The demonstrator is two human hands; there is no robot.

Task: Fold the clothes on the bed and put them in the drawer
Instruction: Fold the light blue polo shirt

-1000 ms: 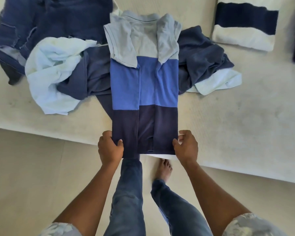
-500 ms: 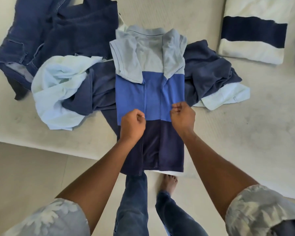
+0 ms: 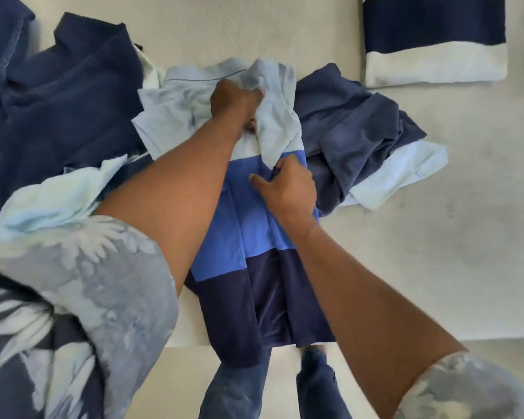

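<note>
A striped polo shirt (image 3: pixel 248 225) lies lengthwise on the cream bed (image 3: pixel 436 252), light blue at the far end, mid blue in the middle, navy at the near end hanging over the edge. Its sides are folded inward. My left hand (image 3: pixel 235 99) reaches to the light blue collar part and grips bunched cloth of the folded right sleeve. My right hand (image 3: pixel 288 186) rests on the mid blue band at the shirt's right edge, thumb stretched left, fingers curled at the sleeve's lower tip.
Unfolded navy clothes (image 3: pixel 64 101) and a pale blue garment (image 3: pixel 52 201) lie to the left. Another navy and pale blue garment (image 3: pixel 360 137) is crumpled on the right. A folded white and navy item (image 3: pixel 433 37) sits at the far right. Floor (image 3: pixel 502 352) shows below the bed edge.
Both hands moved up the shirt from the navy hem past the middle. My left hand now grips the light blue part near the collar; my right hand stops on the mid blue band.
</note>
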